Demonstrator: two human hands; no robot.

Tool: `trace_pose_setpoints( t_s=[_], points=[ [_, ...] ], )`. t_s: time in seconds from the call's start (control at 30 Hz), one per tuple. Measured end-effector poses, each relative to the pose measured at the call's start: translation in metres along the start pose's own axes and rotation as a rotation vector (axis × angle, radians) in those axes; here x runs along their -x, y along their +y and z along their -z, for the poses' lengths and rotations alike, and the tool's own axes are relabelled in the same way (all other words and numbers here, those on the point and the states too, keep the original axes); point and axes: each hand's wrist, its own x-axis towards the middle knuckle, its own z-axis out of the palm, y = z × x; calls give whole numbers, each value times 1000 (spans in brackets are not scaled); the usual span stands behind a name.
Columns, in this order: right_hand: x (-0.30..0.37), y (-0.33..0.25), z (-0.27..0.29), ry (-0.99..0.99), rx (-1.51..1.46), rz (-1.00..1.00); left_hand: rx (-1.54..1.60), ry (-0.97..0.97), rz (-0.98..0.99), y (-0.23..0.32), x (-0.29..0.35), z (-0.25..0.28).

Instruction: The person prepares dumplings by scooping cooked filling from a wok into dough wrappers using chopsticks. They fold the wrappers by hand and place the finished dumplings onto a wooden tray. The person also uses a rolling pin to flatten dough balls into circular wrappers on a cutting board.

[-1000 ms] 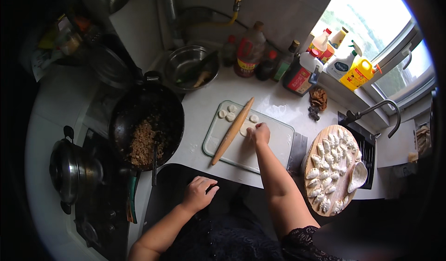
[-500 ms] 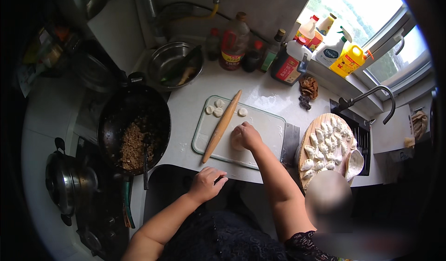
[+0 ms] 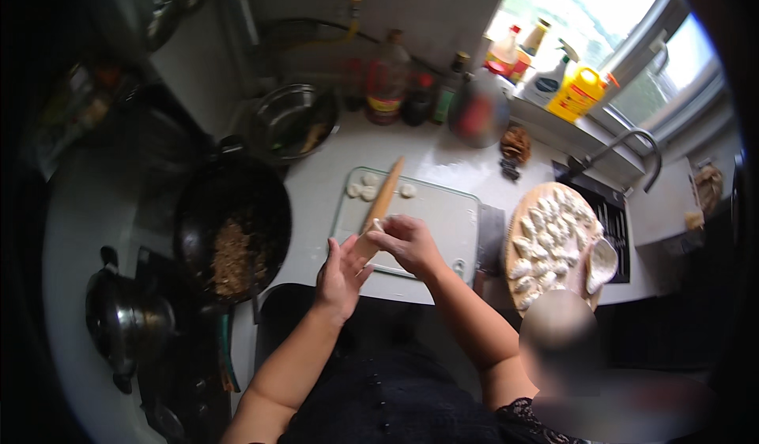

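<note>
My right hand (image 3: 407,245) pinches a thin round dough wrapper (image 3: 366,246) above the near edge of the glass cutting board (image 3: 443,242). Palm up, my left hand (image 3: 341,274) is open beside the wrapper, fingers spread; whether it touches the wrapper I cannot tell. A wooden rolling pin (image 3: 386,193) lies slantwise on the board, its near end hidden behind my hands. Several small dough discs (image 3: 369,180) sit left of the pin, and a single dough disc (image 3: 408,191) lies to its right.
Left stands a black wok (image 3: 273,230) with minced filling (image 3: 233,258). A round wooden board (image 3: 541,191) at right carries several white dumplings (image 3: 545,246). Bottles (image 3: 385,88) and a metal bowl (image 3: 292,120) line the back. A blurred person (image 3: 560,325) is at lower right.
My right hand has lifted the dough wrapper off the cutting board and brought it left, toward my left hand. My left hand has risen and turned palm up. The view has shifted slightly.
</note>
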Motion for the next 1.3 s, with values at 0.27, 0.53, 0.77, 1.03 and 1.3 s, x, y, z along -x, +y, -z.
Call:
trace_pose_setpoints(
  t_s=[0.27, 0.53, 0.77, 1.03, 1.3],
  points=[
    [13, -36, -107, -58, -507, -332, 173, -6, -364, 74, 40, 21],
    [-11, -26, -191, -170, -341, -437, -43, 129, -370, 122, 73, 89],
    [-19, -14, -247, -139, -340, -332, 294, 6, -272, 147, 83, 135],
    [-35, -14, -272, -332, -54, -321, 100, 251, -413, 152, 95, 151],
    [-58, -7, -284, -189, 229, -16, 240, 258, -467, 160, 101, 191]
  ],
)
